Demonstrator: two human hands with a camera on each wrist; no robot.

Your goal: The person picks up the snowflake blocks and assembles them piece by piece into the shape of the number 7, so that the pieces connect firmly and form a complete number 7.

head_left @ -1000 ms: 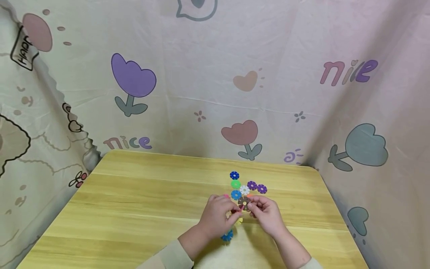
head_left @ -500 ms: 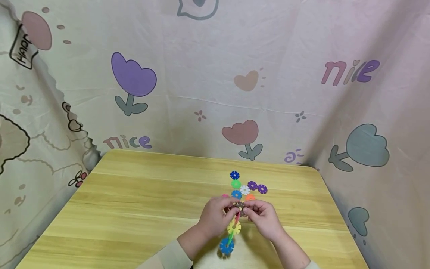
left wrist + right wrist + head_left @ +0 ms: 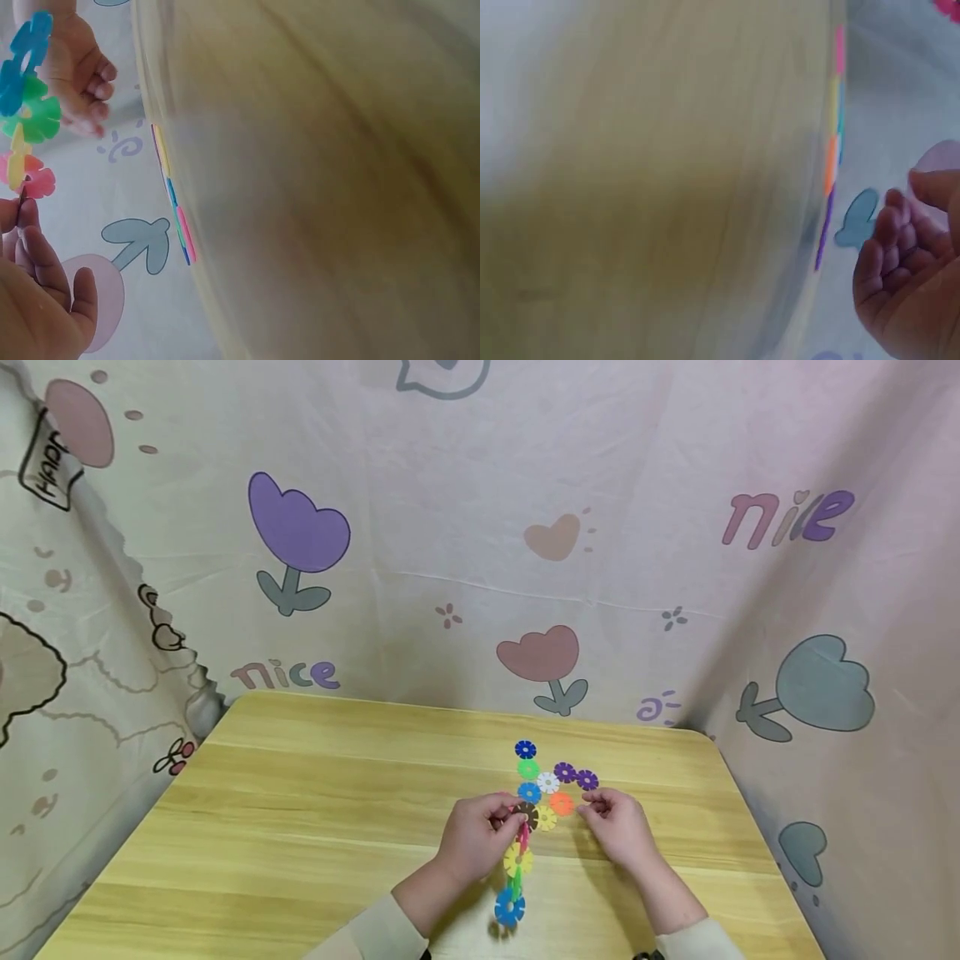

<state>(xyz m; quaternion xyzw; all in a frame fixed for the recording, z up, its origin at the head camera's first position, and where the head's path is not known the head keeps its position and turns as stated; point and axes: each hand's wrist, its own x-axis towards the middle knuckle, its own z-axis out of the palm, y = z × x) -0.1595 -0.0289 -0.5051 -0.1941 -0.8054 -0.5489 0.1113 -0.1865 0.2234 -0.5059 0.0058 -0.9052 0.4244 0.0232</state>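
Note:
My left hand [image 3: 472, 835] pinches a dark brown snowflake disc [image 3: 531, 817] between thumb and fingertips. From that disc a chain of interlocked snowflake discs hangs toward me: a pink disc [image 3: 523, 839], a yellow disc [image 3: 518, 860], a green disc [image 3: 515, 887] and a blue disc [image 3: 510, 907] at the end. The left wrist view shows the green disc [image 3: 37, 112] and the blue disc [image 3: 27, 60] linked at an angle. Holding nothing, my right hand [image 3: 621, 831] hovers just right of a loose orange disc [image 3: 561, 803], its fingers loosely bent.
Loose discs lie on the wooden table [image 3: 337, 793]: dark blue disc [image 3: 526, 749], light green disc [image 3: 528, 768], white disc [image 3: 548, 782], two purple discs [image 3: 576, 776], blue disc [image 3: 529, 792] and yellow disc [image 3: 547, 817]. A pink one is mostly behind my left hand. A printed curtain [image 3: 420, 527] surrounds the table.
Both hands worked at the brown disc, which shifted left with the pink-linked chain below it. My right hand has let go and moved right, while my left hand keeps hold.

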